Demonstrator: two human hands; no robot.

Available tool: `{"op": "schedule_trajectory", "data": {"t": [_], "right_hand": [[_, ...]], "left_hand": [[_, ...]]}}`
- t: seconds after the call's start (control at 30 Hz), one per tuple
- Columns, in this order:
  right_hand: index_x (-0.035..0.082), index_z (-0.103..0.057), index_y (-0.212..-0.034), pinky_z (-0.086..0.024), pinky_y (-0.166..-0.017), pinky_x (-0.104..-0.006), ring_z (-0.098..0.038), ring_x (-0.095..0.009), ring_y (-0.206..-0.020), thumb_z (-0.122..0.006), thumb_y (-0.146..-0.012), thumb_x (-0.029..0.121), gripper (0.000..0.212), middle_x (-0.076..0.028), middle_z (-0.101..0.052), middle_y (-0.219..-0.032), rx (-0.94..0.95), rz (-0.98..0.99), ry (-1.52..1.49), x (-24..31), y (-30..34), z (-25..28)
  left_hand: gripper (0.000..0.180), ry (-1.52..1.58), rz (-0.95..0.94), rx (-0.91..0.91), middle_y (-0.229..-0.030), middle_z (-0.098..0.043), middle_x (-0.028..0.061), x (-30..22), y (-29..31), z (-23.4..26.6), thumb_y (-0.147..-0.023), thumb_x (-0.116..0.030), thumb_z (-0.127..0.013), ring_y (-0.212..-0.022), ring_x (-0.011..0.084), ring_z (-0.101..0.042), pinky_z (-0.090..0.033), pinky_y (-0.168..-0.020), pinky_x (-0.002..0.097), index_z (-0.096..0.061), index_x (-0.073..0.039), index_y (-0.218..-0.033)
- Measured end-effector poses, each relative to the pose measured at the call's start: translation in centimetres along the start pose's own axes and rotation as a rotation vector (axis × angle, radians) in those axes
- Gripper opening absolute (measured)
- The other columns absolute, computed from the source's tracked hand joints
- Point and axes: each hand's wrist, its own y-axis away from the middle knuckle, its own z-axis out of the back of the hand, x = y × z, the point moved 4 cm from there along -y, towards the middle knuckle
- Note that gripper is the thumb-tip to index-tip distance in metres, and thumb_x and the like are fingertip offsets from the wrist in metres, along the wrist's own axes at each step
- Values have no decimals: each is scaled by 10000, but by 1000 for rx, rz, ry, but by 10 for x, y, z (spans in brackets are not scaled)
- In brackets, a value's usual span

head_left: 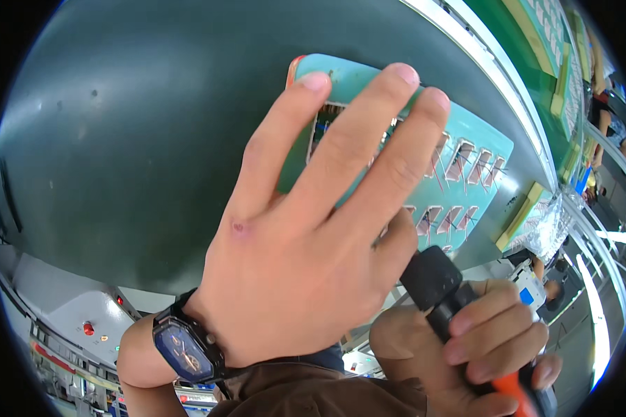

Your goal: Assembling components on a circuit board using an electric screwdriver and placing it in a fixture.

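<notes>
My left hand, with a watch at its wrist, is spread palm down over a turquoise plate. Three of its fingers are stretched out across the plate's face and hide part of it. Rows of slots in the plate hold small parts with thin red and dark wires. Between two fingers a darker cut-out shows. Closed around a black-and-orange hand tool, my right hand is at the lower right. The tool's thick black end is close to my left hand; its exact kind is unclear.
A dark green work surface lies under the plate. Along its far right edge runs a pale metal rail. Beyond it are green boards with yellow strips and a clear plastic bag. A machine with a red button stands lower left.
</notes>
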Motion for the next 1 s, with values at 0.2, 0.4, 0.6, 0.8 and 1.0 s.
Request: {"op": "schedule_trajectory", "data": {"t": [0.2,0.4,0.6,0.8,1.0], "right_hand": [[-28,-442,-1021,-392,-532,-217,-452,-68,-545,-612,-892,166,288,-5,-426,-671,-567,6,-247,33,-9,106],[11,-407,-1307,-509,-593,-340,-587,-188,-625,-527,-954,184,412,-117,-591,-792,-644,-775,243,-34,43,172],[-31,-593,-1118,-472,-578,-250,-560,-112,-603,-643,-911,153,282,-36,-580,-727,-392,-937,672,-59,62,172],[-21,-540,-1264,-428,-570,-241,-491,-84,-618,-665,-902,200,442,-16,-564,-734,-341,-862,1028,-56,64,167],[-12,-506,-1317,-429,-628,-278,-514,-146,-724,-691,-874,227,536,-70,-565,-877,-238,-833,1304,-46,75,169]], "left_hand": [[159,11,-1,175,-1399,-478,164,8,9,-1,-707,-100,-616,-1306,362,-428,-258,-1084,514,-723,-153,-812],[317,272,21,-91,-1404,-442,250,25,22,25,-773,1,-509,-1338,372,-405,-280,-1097,485,-704,-47,-1018],[366,665,723,-244,-1153,-584,120,39,69,11,-928,-33,-435,-934,131,-545,-428,-818,255,-485,64,-1278],[271,660,863,-137,-940,-642,30,29,75,2,-967,-134,-548,-856,61,-528,-411,-775,203,-579,59,-1155],[248,604,840,-104,-904,-617,5,31,80,-3,-962,-138,-567,-826,53,-507,-392,-767,194,-598,45,-1127]]}}
